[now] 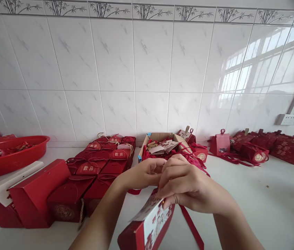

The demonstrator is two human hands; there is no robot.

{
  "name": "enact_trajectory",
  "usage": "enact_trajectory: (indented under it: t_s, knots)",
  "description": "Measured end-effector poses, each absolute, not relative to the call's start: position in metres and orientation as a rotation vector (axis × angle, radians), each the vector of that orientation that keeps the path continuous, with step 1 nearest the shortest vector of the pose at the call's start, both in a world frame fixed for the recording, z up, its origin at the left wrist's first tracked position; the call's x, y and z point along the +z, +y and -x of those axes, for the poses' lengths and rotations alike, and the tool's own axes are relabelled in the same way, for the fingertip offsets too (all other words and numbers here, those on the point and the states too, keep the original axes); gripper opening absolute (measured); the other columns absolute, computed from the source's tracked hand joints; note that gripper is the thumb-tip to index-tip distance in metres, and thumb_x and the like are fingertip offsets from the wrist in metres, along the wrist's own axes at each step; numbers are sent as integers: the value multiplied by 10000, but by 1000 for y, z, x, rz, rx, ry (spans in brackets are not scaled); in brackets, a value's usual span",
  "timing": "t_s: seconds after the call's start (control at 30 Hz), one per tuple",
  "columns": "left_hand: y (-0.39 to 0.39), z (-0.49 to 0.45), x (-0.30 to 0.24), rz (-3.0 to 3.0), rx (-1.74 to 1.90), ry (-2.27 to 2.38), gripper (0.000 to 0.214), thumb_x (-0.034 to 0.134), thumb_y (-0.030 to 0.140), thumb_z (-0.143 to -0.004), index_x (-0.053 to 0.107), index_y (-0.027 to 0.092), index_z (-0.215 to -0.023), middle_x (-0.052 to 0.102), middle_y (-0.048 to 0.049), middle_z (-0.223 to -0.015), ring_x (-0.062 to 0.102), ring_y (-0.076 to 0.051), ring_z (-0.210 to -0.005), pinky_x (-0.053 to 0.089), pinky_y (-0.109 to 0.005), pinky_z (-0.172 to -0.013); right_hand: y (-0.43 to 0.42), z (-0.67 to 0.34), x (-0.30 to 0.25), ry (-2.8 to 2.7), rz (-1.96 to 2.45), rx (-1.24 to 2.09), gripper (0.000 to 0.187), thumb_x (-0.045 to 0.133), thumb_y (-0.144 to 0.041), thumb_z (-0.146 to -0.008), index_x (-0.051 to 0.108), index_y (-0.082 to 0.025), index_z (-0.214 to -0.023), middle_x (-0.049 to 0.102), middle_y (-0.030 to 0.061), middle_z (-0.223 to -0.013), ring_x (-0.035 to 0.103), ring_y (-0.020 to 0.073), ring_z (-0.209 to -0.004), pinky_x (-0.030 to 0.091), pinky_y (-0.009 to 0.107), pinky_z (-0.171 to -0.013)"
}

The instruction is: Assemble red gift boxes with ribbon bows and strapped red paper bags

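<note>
A red gift box (139, 233) with a white printed panel stands tilted at the bottom centre, its upper end under my hands. My right hand (184, 180) is closed at that upper end, thumb against the edge beside a tiny gold-coloured spot. Just behind it, my left hand (148, 170) has its fingers curled and meeting those of the right. What the left fingertips pinch is hidden. A red ribbon (192, 225) trails from the box down to the right, and another ribbon end (134, 191) shows below my left hand.
Rows of closed red boxes (92, 168) stand left of centre, beside an upright red box (39, 194). A red plastic basin (37, 144) lies far left. Behind my hands is a cardboard carton (144, 146) of tags and ribbons. Red bags (284, 149) line the tiled wall right.
</note>
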State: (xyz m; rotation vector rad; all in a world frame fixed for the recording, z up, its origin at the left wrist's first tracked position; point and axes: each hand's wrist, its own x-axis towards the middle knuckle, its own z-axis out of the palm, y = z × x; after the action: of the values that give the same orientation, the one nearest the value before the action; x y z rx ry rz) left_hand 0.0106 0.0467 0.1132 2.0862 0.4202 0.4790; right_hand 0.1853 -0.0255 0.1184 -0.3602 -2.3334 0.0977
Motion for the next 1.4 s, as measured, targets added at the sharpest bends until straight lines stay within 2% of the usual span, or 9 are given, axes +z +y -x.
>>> enact_trajectory:
  t_s: [0.17,0.3,0.43,0.57,0.73,0.9,1.0,1.2,1.4]
  knots:
    - [44,-3,120,-2021,621,495,99,684,221,-774,696,124,-766,662,-11,-729,594,-115,-677,442,-192,-596,-26,-188,119,-2271,477,-57,67,663,-207,-862,729,-217,-873,628,41,-976,548,160,-911,435,366,-857]
    - [32,0,129,-1958,921,627,177,736,330,-765,748,154,-779,714,-27,-745,636,-133,-692,477,-198,-607,-30,-190,120,-2232,488,-159,70,674,-201,-851,726,-214,-895,568,67,-1097,494,207,-1090,435,396,-951]
    - [19,-4,132,-1906,1117,605,87,721,249,-780,773,190,-817,739,-5,-761,661,-119,-702,499,-169,-607,-36,-187,121,-2264,455,-192,81,653,-211,-864,724,-224,-902,518,67,-1188,429,224,-1202,383,410,-1056]
    - [11,-5,134,-1941,1222,578,138,689,165,-795,781,228,-878,748,14,-778,675,-112,-753,509,-149,-637,-38,-183,120,-2286,471,-206,121,614,-218,-892,728,-232,-928,494,74,-1240,387,235,-1264,385,405,-1066]
    - [11,6,139,-1987,1289,618,118,709,243,-814,772,259,-912,757,19,-861,680,-112,-805,529,-171,-739,-39,-189,122,-2237,508,-257,125,635,-298,-873,741,-243,-911,409,72,-1374,298,289,-1354,281,499,-1148]
    - [5,18,145,-2202,1053,717,140,658,277,-862,756,290,-961,739,35,-1003,654,-127,-989,501,-191,-880,-35,-195,125,-2112,478,-324,100,644,-181,-862,733,-188,-907,509,106,-1273,478,266,-1234,409,459,-1065]
    - [-4,18,145,-2210,968,699,149,653,284,-866,754,288,-976,741,34,-994,659,-127,-965,513,-190,-849,-33,-196,125,-2037,421,-383,144,652,-107,-838,726,-166,-947,570,108,-1163,567,243,-1124,483,437,-974]
    - [-15,19,145,-2006,1041,678,49,782,287,-743,770,266,-785,755,48,-768,687,-102,-733,528,-136,-663,-38,-196,124,-1999,345,-455,172,649,-68,-827,728,-132,-967,619,100,-1016,615,242,-1034,534,427,-866]
    - [-15,26,151,-2102,904,557,129,649,246,-865,764,277,-912,747,22,-895,685,-108,-827,533,-148,-726,-42,-194,125,-2008,339,-417,183,597,-106,-879,719,-167,-1001,626,85,-997,616,234,-1025,543,450,-864]
